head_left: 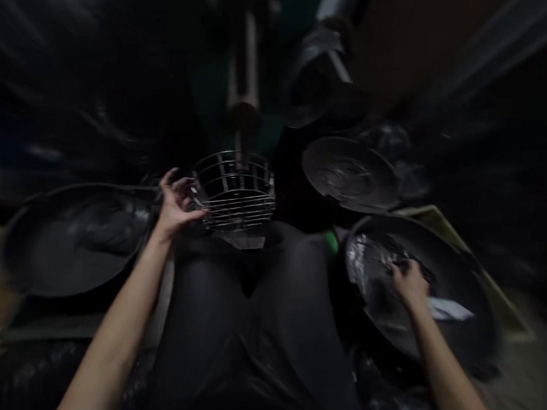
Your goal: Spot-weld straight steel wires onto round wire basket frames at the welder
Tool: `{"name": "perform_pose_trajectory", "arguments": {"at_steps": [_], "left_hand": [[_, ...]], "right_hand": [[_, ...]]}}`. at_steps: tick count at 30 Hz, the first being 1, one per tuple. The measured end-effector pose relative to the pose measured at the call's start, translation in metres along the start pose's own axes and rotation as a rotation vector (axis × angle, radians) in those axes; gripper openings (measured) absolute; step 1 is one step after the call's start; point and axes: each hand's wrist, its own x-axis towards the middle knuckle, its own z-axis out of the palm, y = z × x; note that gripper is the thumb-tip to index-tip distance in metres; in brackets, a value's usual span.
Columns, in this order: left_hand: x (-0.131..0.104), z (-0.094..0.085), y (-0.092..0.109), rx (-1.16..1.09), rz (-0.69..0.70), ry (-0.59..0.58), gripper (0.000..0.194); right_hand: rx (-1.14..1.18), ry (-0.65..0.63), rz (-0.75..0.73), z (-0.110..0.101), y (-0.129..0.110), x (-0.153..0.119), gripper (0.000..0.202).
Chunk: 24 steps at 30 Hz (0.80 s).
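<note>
While one bare left hand (174,212) reaches to the near left side of a single wire guard (239,208), one right hand (410,284) is down inside a dark round basin (468,279). The left fingers are spread, with the thumb well apart from the others and its tip at the guard's bars; whether it presses on them cannot be told. The right fingers curl down over dark pieces (425,272), too dim and blurred to count, and whether they are clamped on one cannot be told.

The guard stands in front of the person's two legs (294,296), below one upright shaft (247,62). Three round basins show in all: the one under the right hand, a second basin (53,256) left of the left forearm, and a third basin (320,164) farther off, between the guard and the right-hand one. The right-hand basin also holds one white strip (449,310), just beside the wrist, and some shiny plastic film (356,260) along its left side. One yellowish crate (515,320) juts out from behind that basin's right edge.
</note>
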Motion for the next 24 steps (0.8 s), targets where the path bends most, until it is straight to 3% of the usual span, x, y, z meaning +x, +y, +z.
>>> {"name": "perform_pose_trajectory", "arguments": {"at_steps": [2,3,5,8,10,12,15,18,21,24], "left_hand": [[-0.008,0.0,0.008,0.049,0.112,0.016,0.109],[-0.01,0.001,0.012,0.071,0.171,0.007,0.109],[-0.012,0.005,0.023,0.121,0.272,-0.048,0.105],[-0.015,0.016,0.046,0.252,0.373,-0.159,0.094],[-0.017,0.023,0.06,0.358,0.414,-0.221,0.084],[-0.018,0.026,0.068,0.45,0.437,-0.267,0.076],[-0.02,0.027,0.071,0.529,0.431,-0.301,0.065],[-0.023,0.024,0.069,0.511,0.403,-0.286,0.061],[-0.027,0.021,0.066,0.447,0.349,-0.267,0.064],[-0.027,0.019,0.061,0.404,0.297,-0.245,0.066]], "right_hand": [[0.401,0.028,-0.069,-0.016,-0.031,-0.015,0.049],[0.657,-0.021,-0.124,-0.027,-0.053,-0.025,0.049],[0.977,-0.257,-0.282,-0.052,-0.106,-0.051,0.047],[0.925,-0.74,-0.562,-0.08,-0.189,-0.079,0.044],[0.806,-0.936,-0.66,-0.086,-0.233,-0.082,0.04],[0.729,-0.849,-0.733,-0.081,-0.259,-0.078,0.03],[0.503,-0.42,-0.911,-0.067,-0.269,-0.079,0.022],[0.148,-0.08,-1.116,-0.056,-0.265,-0.09,0.038],[-0.058,0.036,-1.269,-0.051,-0.263,-0.095,0.051],[-0.103,0.097,-1.326,-0.052,-0.267,-0.093,0.042]]}}
